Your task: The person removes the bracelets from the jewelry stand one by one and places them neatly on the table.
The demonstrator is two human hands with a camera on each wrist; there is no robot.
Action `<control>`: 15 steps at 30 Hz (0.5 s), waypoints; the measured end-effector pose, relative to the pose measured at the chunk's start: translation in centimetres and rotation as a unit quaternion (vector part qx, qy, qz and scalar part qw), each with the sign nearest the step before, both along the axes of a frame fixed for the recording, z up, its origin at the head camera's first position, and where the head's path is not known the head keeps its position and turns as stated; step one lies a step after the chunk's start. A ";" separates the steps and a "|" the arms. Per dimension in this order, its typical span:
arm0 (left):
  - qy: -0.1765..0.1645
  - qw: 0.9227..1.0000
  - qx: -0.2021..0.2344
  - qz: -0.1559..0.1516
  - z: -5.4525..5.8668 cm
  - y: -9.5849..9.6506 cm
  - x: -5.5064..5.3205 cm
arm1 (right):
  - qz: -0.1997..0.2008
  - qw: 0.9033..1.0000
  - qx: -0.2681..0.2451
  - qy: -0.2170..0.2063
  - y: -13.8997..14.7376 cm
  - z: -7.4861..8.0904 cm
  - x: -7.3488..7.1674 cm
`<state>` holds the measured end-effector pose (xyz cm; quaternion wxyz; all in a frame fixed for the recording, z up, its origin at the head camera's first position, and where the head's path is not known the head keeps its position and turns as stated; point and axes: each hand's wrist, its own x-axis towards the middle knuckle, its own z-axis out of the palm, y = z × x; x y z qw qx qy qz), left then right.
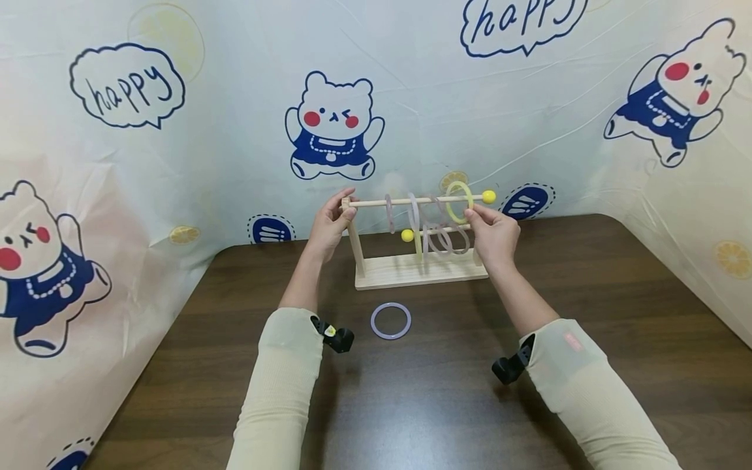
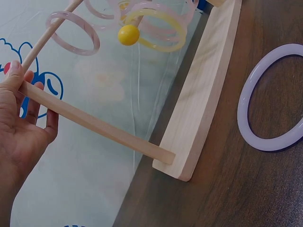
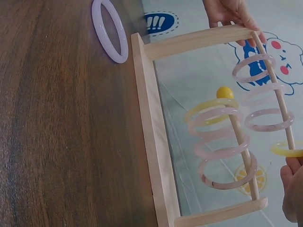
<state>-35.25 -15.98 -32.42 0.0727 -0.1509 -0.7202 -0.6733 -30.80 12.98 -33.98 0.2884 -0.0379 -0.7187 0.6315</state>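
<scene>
A small wooden ring rack (image 1: 388, 279) stands on the table with an upper and a lower rod. My left hand (image 1: 329, 225) grips the top of its left post, thumb in front, at the end of the upper rod (image 1: 370, 203). Close to that rod's yellow ball end (image 1: 489, 196), my right hand (image 1: 496, 236) pinches a yellow ring (image 3: 281, 150), which encircles the rod. Several pale pink and mauve rings hang further along it, including a mauve ring (image 2: 96, 45) nearest the left hand. On the lower rod (image 3: 254, 184) are more pinkish rings and another yellow ring (image 3: 189, 113).
A lilac ring (image 1: 373, 321) lies flat on the dark wooden table (image 1: 411, 405) in front of the rack. Behind the rack hangs a pale cloth (image 1: 235, 143) printed with cartoon bears. The lower rod ends in a yellow ball (image 2: 129, 35).
</scene>
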 end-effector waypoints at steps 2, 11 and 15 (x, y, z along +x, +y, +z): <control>-0.002 1.000 0.004 -0.003 0.1 0.0 0.0 | -0.003 1.000 -0.005 0.011 0.0 0.0 0.0; -0.005 1.000 0.009 -0.009 0.1 0.0 0.1 | -0.015 0.999 -0.026 0.036 0.2 0.1 -0.1; -0.002 1.000 0.004 -0.008 0.2 0.1 0.2 | -0.006 0.998 -0.045 0.031 0.3 0.6 0.5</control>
